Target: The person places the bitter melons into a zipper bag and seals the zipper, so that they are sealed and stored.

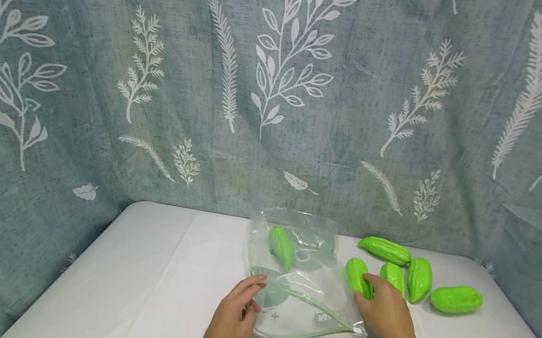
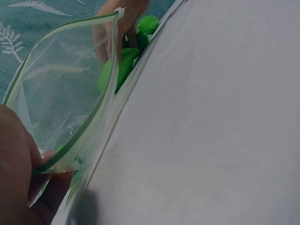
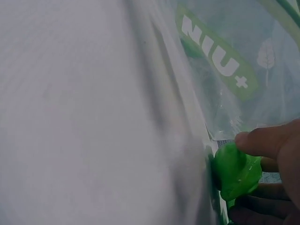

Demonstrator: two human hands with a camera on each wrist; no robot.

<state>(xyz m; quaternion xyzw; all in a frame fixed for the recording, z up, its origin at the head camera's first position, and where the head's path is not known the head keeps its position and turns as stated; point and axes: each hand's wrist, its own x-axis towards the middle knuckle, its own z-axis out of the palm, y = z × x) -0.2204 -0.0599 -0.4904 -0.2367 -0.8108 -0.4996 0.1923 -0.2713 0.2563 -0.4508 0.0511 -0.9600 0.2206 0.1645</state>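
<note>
Your left hand (image 1: 232, 318) pinches the bag (image 1: 307, 279); your right hand (image 1: 389, 313) grips a green gourd (image 1: 355, 273) right of it, apparently for pickup; lifting seems called for next

Head view: I see bright, diffuse light, glints on the clear bag (image 1: 303, 278), soft shadows on the bench (image 1: 146, 292); both wrist views reach me dim.
</note>
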